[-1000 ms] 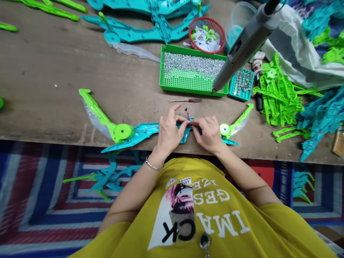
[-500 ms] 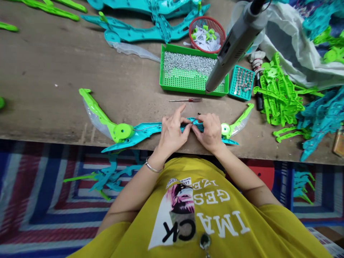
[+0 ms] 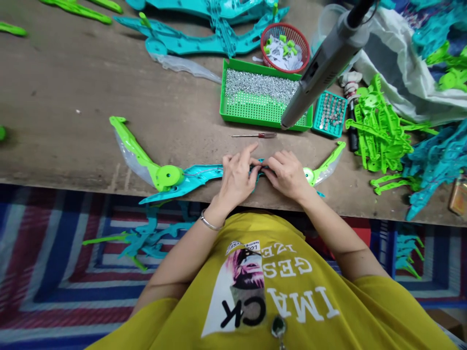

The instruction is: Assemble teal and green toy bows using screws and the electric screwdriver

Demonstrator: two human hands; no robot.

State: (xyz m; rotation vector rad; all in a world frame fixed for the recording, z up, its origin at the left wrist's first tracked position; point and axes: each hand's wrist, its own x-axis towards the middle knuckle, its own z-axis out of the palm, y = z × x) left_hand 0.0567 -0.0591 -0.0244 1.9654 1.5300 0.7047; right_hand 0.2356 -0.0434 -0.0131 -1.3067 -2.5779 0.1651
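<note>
A teal plastic toy bow body (image 3: 202, 176) lies across the table edge in front of me, with a lime-green arm (image 3: 140, 154) at its left end and another green arm (image 3: 330, 159) at its right. A thin wire runs along the inside of the teal body. My left hand (image 3: 239, 174) rests over the middle, thumb and fingers pinched together, one finger raised. My right hand (image 3: 286, 174) meets it fingertip to fingertip, also pinched. Whatever tiny thing lies between the fingertips is hidden. A red-handled screwdriver (image 3: 260, 135) lies just beyond both hands.
Beyond the screwdriver stand a green tray (image 3: 251, 116) of screws, a teal tray (image 3: 330, 114) of small metal parts and a red basket (image 3: 268, 53). A grey powered screwdriver (image 3: 321, 73) hangs over the screw tray. Green parts (image 3: 379, 126) pile up at right; teal bow bodies (image 3: 189, 41) lie behind.
My right hand has turned, and its fingers now cover more of the bow's middle. My left hand stays pinched in nearly the same place. The view has shifted slightly.
</note>
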